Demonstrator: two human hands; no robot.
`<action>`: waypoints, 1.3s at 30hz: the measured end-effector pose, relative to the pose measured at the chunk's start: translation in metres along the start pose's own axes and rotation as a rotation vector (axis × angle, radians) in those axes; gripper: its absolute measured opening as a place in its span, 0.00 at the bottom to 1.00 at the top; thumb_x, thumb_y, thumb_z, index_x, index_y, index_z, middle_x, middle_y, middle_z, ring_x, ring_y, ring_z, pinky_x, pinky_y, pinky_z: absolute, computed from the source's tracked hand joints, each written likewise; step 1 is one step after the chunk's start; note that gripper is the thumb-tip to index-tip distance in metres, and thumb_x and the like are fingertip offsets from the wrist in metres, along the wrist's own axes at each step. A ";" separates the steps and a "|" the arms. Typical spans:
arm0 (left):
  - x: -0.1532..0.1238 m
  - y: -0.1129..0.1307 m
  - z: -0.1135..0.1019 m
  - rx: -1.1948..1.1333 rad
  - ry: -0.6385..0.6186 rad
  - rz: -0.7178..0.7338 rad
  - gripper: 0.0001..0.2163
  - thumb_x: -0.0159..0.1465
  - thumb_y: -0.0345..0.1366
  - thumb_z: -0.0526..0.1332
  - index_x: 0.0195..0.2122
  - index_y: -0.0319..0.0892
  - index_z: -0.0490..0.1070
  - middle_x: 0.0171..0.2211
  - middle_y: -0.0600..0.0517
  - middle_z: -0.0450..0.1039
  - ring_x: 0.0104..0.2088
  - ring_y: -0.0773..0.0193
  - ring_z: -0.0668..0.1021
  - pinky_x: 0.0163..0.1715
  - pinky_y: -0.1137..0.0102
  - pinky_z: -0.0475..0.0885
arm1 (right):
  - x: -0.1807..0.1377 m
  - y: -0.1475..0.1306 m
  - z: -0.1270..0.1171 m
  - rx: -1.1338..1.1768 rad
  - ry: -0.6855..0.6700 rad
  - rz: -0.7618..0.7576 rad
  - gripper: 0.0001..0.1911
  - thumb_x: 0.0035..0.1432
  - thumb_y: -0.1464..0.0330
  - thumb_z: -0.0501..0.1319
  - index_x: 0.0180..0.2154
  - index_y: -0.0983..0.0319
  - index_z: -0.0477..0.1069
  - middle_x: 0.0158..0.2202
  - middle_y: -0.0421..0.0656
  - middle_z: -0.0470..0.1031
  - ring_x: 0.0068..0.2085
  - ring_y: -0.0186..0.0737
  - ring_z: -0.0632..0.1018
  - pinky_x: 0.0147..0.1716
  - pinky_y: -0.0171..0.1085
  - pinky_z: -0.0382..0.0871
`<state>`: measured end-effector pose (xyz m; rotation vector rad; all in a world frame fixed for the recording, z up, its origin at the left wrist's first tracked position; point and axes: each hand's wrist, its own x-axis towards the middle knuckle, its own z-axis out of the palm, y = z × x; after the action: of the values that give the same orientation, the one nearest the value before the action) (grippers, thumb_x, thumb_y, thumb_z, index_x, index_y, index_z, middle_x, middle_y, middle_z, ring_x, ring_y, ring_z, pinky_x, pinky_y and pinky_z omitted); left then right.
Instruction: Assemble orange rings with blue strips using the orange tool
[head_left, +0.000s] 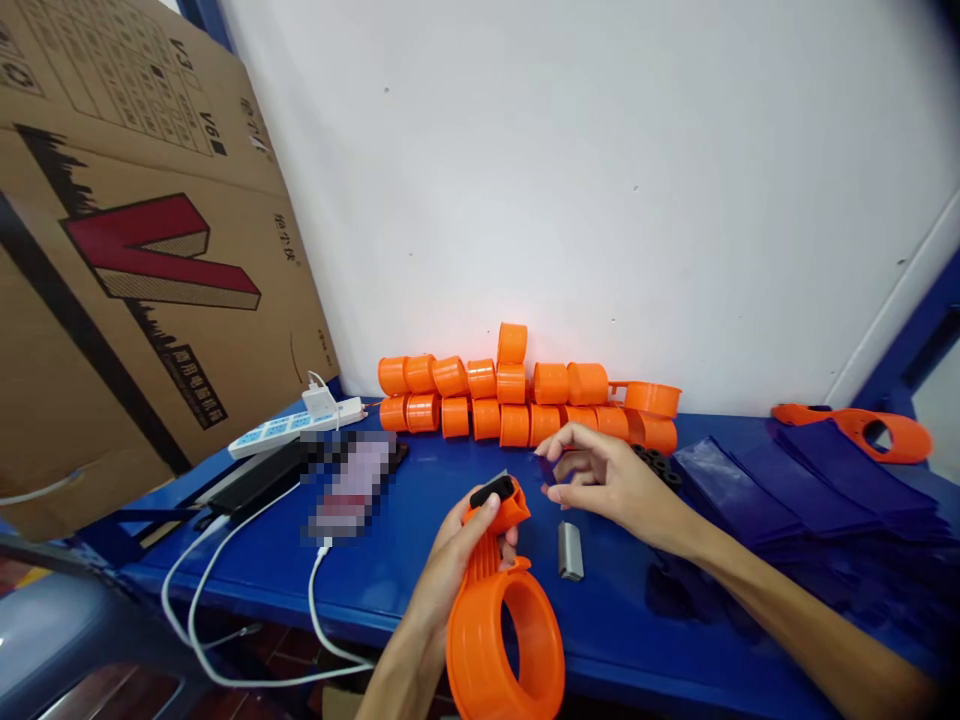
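Note:
My left hand [450, 560] is wrapped round the stem of an orange plastic part [504, 620] with a large ring at its near end and a small black piece [492, 490] under my thumb at its far end. My right hand [600, 478] hovers just beyond it over the blue table [420, 560], fingers curled, pinching something small and dark that I cannot make out. A small grey metal block [570, 550] lies on the table between my hands.
Several orange cylinders [517, 400] are stacked against the white wall. Blue plastic bags [795, 480] lie at right, with another orange ring part [862, 428] behind them. A cardboard box [127, 250], a power strip [296, 425], white cables and a blurred phone [349, 490] are at left.

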<state>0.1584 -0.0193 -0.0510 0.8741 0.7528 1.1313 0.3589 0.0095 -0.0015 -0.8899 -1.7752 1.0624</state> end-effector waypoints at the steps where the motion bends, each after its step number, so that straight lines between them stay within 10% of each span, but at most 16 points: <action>1: -0.001 0.000 0.000 0.002 -0.011 -0.016 0.15 0.62 0.45 0.64 0.41 0.38 0.70 0.24 0.53 0.72 0.19 0.72 0.71 0.23 0.75 0.69 | -0.002 0.000 0.003 -0.073 0.008 -0.040 0.10 0.52 0.71 0.67 0.34 0.61 0.68 0.43 0.43 0.74 0.37 0.36 0.77 0.34 0.34 0.72; 9: -0.004 0.001 0.002 0.019 -0.039 -0.035 0.13 0.63 0.43 0.63 0.41 0.38 0.69 0.23 0.53 0.72 0.19 0.72 0.71 0.23 0.75 0.69 | -0.008 -0.001 0.021 -0.256 -0.018 -0.183 0.05 0.54 0.74 0.62 0.29 0.61 0.68 0.44 0.43 0.74 0.39 0.36 0.76 0.36 0.34 0.72; 23: -0.004 0.001 0.005 0.062 -0.027 -0.055 0.14 0.63 0.43 0.63 0.43 0.39 0.67 0.23 0.53 0.71 0.20 0.71 0.71 0.22 0.75 0.69 | -0.007 0.017 0.020 -0.002 0.038 0.086 0.18 0.52 0.66 0.68 0.46 0.61 0.76 0.28 0.39 0.76 0.30 0.39 0.80 0.32 0.37 0.75; 29: -0.005 0.002 0.004 0.079 -0.061 -0.058 0.14 0.64 0.43 0.62 0.45 0.39 0.67 0.24 0.54 0.71 0.19 0.72 0.70 0.23 0.74 0.69 | -0.007 0.016 0.018 0.187 -0.057 0.148 0.21 0.49 0.61 0.70 0.44 0.61 0.71 0.44 0.44 0.74 0.23 0.30 0.76 0.21 0.34 0.76; 39: -0.005 0.003 0.006 0.120 -0.053 -0.055 0.14 0.63 0.45 0.63 0.42 0.40 0.67 0.24 0.53 0.71 0.19 0.71 0.71 0.22 0.75 0.68 | -0.007 0.013 0.016 0.325 -0.141 0.236 0.25 0.51 0.63 0.69 0.50 0.62 0.71 0.26 0.37 0.73 0.20 0.34 0.76 0.17 0.32 0.73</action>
<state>0.1612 -0.0252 -0.0454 0.9744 0.8024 1.0189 0.3491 0.0039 -0.0199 -0.8509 -1.5722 1.5496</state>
